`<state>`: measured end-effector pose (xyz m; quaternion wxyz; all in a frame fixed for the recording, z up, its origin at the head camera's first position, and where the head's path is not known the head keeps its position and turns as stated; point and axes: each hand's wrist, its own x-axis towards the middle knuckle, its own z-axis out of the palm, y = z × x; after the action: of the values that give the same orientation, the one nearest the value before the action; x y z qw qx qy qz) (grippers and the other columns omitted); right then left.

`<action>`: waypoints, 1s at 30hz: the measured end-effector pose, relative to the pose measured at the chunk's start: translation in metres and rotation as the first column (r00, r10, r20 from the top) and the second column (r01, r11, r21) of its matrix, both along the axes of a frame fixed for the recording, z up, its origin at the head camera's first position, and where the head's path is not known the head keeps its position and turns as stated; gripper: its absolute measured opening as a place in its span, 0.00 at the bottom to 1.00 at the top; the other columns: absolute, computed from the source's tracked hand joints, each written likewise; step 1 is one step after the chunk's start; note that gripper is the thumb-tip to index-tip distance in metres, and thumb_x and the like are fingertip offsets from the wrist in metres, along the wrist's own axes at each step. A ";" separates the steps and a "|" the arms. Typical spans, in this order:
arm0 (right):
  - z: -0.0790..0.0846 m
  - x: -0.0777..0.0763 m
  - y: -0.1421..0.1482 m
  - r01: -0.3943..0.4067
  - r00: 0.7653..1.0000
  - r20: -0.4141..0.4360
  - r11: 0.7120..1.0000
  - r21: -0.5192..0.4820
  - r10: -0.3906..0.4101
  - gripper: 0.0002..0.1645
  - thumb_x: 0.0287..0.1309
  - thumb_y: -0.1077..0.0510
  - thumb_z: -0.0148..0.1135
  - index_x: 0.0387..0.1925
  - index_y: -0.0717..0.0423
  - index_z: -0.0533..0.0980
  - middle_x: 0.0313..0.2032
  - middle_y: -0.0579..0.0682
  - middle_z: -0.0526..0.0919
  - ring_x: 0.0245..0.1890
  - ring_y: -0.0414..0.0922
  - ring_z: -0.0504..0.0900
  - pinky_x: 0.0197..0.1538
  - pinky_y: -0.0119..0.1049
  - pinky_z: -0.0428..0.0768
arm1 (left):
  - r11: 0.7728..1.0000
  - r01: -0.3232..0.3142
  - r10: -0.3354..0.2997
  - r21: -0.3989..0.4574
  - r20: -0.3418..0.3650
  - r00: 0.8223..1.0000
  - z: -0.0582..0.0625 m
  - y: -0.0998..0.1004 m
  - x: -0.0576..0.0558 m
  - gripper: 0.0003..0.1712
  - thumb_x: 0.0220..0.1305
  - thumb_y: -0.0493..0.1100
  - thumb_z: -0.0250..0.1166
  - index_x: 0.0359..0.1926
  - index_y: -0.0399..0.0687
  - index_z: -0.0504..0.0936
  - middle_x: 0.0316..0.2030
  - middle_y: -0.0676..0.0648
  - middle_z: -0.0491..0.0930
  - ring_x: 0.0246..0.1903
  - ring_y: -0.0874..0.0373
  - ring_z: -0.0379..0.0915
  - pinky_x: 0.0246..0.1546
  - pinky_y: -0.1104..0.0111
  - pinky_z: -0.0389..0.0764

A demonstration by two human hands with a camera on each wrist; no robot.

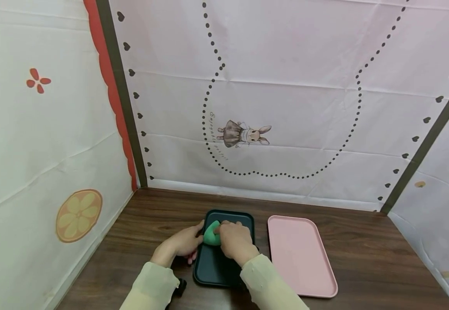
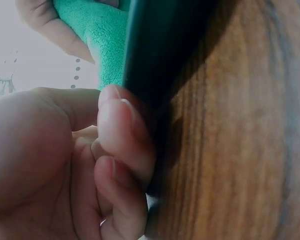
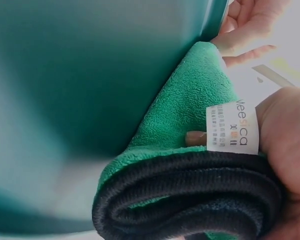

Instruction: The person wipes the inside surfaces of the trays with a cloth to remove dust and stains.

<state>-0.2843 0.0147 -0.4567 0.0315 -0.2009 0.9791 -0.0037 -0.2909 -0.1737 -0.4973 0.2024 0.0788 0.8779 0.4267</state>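
A dark green tray (image 1: 218, 271) lies on the wooden table, its left rim pinched by my left hand (image 1: 183, 241). In the left wrist view the thumb sits at the rim and the curled fingers are at the tray's outer side. My right hand (image 1: 235, 240) grips a folded green cloth (image 1: 211, 237) and holds it against the tray's inside, near the left rim. Seen from the right wrist, the cloth has a dark stitched edge (image 3: 185, 175) and a white printed label (image 3: 232, 127). The cloth's tip comes close to the left thumb.
A pink tray (image 1: 301, 256) lies to the right of the dark one on the brown table (image 1: 371, 258). White printed sheets (image 1: 286, 107) stand at the back and on both sides. A small black object (image 1: 180, 287) shows by the left sleeve.
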 end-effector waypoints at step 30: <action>-0.004 -0.020 -0.010 0.041 0.999 0.011 0.999 -0.019 -0.041 0.26 0.67 0.56 0.69 0.64 0.34 0.80 0.66 0.47 0.79 0.53 0.59 0.81 0.43 0.50 0.86 | 1.000 -0.004 0.004 -0.007 0.007 1.000 0.000 0.000 -0.001 0.36 0.82 0.44 0.50 0.84 0.50 0.48 0.16 0.44 0.78 0.12 0.56 0.74 0.18 0.64 0.79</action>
<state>-0.3041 0.0049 -0.4602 0.0348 -0.1809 0.9828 -0.0146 -0.2917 -0.1735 -0.4970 0.2048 0.0747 0.8789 0.4244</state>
